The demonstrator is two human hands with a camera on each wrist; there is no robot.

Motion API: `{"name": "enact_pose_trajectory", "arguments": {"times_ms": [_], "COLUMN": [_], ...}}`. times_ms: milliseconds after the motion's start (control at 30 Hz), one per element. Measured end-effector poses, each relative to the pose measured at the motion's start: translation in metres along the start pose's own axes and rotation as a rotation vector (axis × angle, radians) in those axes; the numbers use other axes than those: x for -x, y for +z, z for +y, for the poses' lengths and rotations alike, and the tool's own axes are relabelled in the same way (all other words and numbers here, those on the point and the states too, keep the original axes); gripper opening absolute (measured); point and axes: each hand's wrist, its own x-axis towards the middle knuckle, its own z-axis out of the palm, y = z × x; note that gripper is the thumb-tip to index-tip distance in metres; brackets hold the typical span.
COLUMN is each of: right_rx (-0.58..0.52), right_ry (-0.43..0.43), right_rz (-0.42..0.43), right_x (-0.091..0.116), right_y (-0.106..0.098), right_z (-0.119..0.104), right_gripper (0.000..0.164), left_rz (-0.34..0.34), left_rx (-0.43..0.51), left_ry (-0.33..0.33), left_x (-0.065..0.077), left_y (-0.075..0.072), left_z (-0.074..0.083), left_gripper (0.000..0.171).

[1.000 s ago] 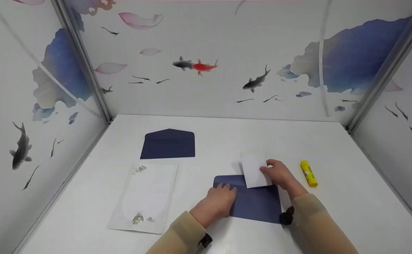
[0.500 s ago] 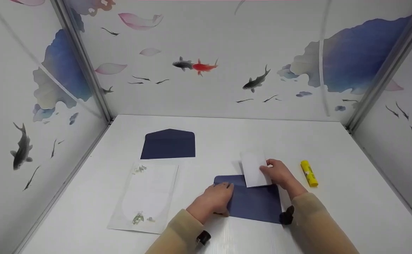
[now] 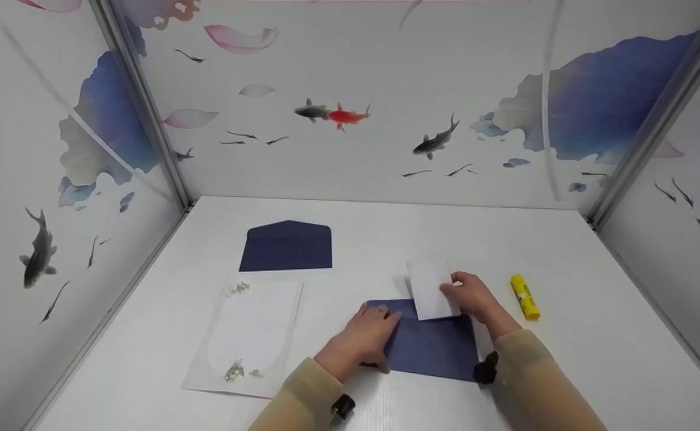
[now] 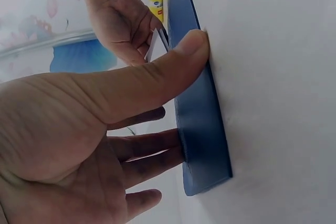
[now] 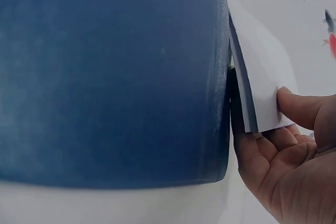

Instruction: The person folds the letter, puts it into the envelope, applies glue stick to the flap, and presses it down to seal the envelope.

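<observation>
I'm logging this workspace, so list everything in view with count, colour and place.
Near envelope: 1, dark blue, table's near side, right of centre
White paper: 1, white, overlapping the near envelope's far edge in the head view
Far envelope: 1, dark blue, back left
Printed sheet: 1, white with small drawings, left
Small tube: 1, yellow, right
Table: 1, white, beneath
Wall panels: 3, white with fish and petals, back and sides
Metal posts: 2, grey, back corners
Wrist devices: 2, black, by the sleeves
Sleeves: 2, beige, bottom
Left hand: 1, bare, on near envelope
Right hand: 1, bare, gripping white paper
</observation>
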Motion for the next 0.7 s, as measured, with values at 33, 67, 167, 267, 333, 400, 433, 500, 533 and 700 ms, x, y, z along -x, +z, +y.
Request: {"name": "enact_pose_trajectory", "arguments": {"times_ms": [33, 67, 167, 267, 333, 400, 433, 500, 533, 700], "right_rx": [0.001, 0.004, 0.026, 0.088, 0.148, 0.221, 0.255, 0.305, 0.332, 0.413], "right_ry": [-0.001, -0.003, -0.023, -0.063, -0.099, -0.152, -0.179, -0.225, -0.248, -0.286], "right_rz": [0.0, -0.002, -0.015, -0.037, -0.054, -0.074, -0.079, -0.104, -0.116, -0.142], "right_x": [0.0, 0.0, 0.0, 0.002, 0.003, 0.005, 0.006, 0.007, 0.008, 0.013], "right_y": [0.0, 0.0, 0.0, -0.001, -0.001, 0.0, 0.001, 0.003, 0.004, 0.011], "right_z": [0.0, 0.0, 0.0, -0.002, -0.005, -0.007, -0.009, -0.011, -0.012, -0.017], "right_gripper": [0.027, 0.027, 0.028, 0.036, 0.043, 0.046, 0.046, 0.042, 0.04, 0.036], "left_rz": [0.0, 0.0, 0.006, 0.01, 0.01, 0.009, 0.009, 0.008, 0.01, 0.012], "left_rx": [-0.01, -0.017, -0.026, -0.034, -0.037, -0.033, -0.03, -0.018, -0.019, -0.016], "left_ry": [0.002, 0.004, 0.004, 0.005, 0.004, 0.002, 0.001, -0.004, -0.006, -0.013], "left_x": [0.0, 0.0, -0.001, -0.001, -0.001, -0.001, -0.001, -0.001, -0.001, 0.0], "left_y": [0.0, 0.0, 0.001, 0.002, 0.002, 0.003, 0.003, 0.003, 0.003, 0.003], "left_z": [0.0, 0.0, -0.001, -0.001, -0.001, -0.001, 0.0, 0.0, 0.0, 0.0], "left_gripper": [0.104, 0.104, 0.103, 0.102, 0.101, 0.101, 0.101, 0.101, 0.101, 0.1]}}
